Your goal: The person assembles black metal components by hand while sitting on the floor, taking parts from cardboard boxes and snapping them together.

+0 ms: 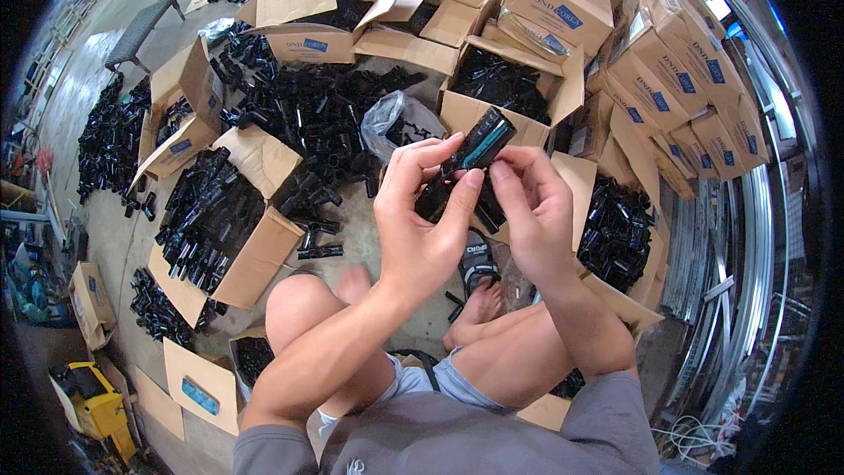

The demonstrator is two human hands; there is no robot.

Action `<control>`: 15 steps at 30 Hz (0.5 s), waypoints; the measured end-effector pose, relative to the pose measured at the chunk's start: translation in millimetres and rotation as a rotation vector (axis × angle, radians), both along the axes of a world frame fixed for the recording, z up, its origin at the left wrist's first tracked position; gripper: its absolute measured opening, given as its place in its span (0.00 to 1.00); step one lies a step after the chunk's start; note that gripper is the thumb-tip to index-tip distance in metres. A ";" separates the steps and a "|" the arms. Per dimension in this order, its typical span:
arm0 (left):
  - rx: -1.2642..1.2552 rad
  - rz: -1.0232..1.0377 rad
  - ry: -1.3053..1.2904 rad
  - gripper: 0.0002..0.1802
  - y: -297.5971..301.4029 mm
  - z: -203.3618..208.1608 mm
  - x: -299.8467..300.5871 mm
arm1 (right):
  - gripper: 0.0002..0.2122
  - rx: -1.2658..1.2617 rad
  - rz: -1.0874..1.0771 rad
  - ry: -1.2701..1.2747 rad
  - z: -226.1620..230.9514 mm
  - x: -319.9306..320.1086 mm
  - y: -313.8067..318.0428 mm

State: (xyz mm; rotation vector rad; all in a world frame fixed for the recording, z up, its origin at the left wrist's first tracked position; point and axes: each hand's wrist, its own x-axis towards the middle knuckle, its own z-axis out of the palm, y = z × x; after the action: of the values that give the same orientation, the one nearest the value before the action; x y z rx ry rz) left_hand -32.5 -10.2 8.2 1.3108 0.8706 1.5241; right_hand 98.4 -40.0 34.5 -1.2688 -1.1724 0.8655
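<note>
Both hands are raised in front of me around a glossy black T-shaped tube fitting point(486, 138). My left hand point(424, 211) has its fingers closed on it from the left, the thumb pressed near its middle. From the other side my right hand point(534, 202) pinches it with the thumb and fingertips. A bluish-green reflection runs along the tube's upper side. The fingers hide part of its lower end. Beyond the hands stands an open cardboard box point(457, 110) holding similar black pieces. A clear plastic bag point(380, 127) with black pieces lies to its left.
Heaps of black fittings point(299, 105) cover the floor ahead and left. An open carton point(255, 268) of fittings sits at left, another box point(655, 255) at right. Stacked cartons point(677, 79) and long metal profiles point(747, 246) line the right. A yellow machine point(104, 413) stands lower left.
</note>
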 end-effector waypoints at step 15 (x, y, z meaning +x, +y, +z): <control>0.005 -0.013 0.025 0.17 0.0 2.1 -0.8 | 0.10 0.065 0.016 0.059 -9.4 6.0 6.1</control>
State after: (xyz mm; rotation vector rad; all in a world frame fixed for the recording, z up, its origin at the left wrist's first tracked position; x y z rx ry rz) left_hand -33.3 -10.2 10.3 1.3390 0.8729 1.5037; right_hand 104.4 -33.9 25.1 -1.1751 -1.1562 0.8648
